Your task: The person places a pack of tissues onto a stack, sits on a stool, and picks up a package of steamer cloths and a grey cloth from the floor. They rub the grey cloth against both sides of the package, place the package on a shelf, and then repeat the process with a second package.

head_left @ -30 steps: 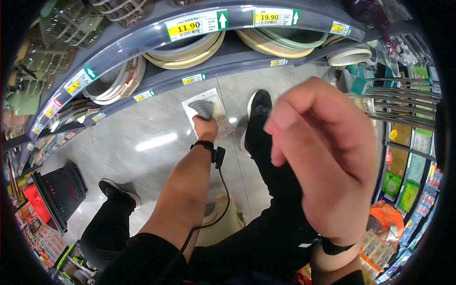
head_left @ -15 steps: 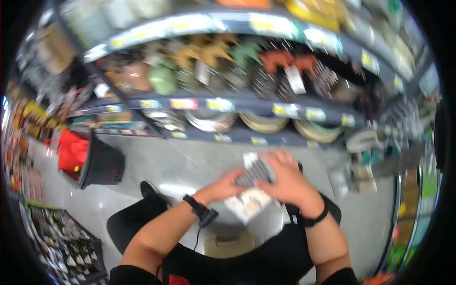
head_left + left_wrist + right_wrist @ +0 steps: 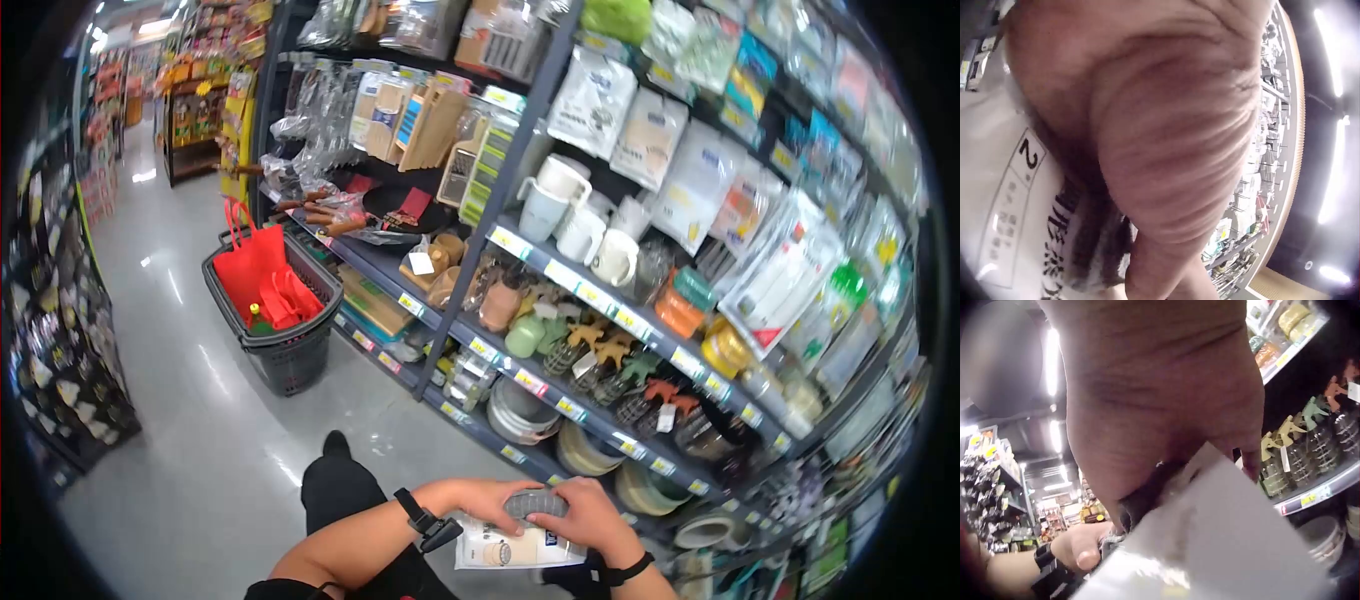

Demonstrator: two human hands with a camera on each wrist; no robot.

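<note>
Both hands hold a flat white package low in front of the person, above the knees. A grey ridged oval piece lies on its upper part. My left hand grips the left side, its thumb on the grey piece. From the right, my right hand grips it too, thumb across the grey piece's lower edge. Black printed characters on the package show beside the left hand in the left wrist view. In the right wrist view, a plain white corner of the package covers part of the right hand's fingers.
A dark shopping basket with red bags stands on the floor to the left. Shelves hold mugs, spray bottles and, at the bottom, basins. Another rack lines the far left.
The right hand, raised and apart at first, has joined the left on the package. The package has come up from near the floor. The head view has swung left, towards the basket and aisle.
</note>
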